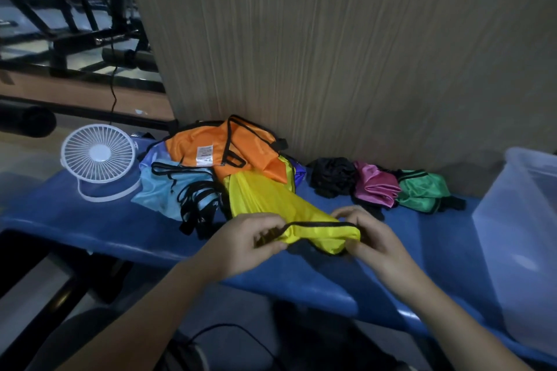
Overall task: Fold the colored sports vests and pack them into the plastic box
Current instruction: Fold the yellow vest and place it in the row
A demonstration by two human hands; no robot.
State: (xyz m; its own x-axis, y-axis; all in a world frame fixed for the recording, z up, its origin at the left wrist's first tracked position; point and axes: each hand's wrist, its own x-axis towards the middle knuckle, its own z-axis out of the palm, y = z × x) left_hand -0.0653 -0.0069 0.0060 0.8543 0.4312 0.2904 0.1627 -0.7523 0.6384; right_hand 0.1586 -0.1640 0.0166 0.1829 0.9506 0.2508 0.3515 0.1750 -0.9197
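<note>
Yellow vest: long axis runs from both hands up-left toward the pile; left hand and right hand pinch its black-trimmed near edge.

The only printed matter is a small white label sewn onto the orange vest, which lies in the pile at the back of the tabletop. It carries several lines of small print, some of it reddish, but the lettering is too small and blurred to read.
</note>
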